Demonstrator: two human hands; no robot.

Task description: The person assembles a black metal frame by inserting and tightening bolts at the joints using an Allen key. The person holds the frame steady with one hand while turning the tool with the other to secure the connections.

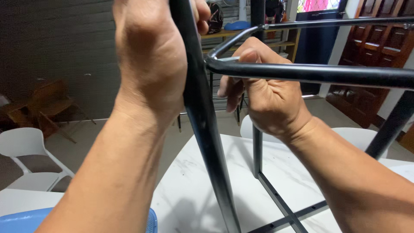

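A black metal tube frame stands upside down on a white marble-look tabletop. My left hand is wrapped around one black leg near its upper end. My right hand sits just behind the horizontal black crossbar, fingers curled on a small silvery tool or fastener at the joint where the bar meets the leg; what it pinches is mostly hidden. Another leg rises behind, and flat black cross braces lie on the tabletop.
A white chair stands at the left, a blue plastic thing at the bottom left. A wooden folding chair sits by the dark wall. Shelves and dark wooden doors fill the back right.
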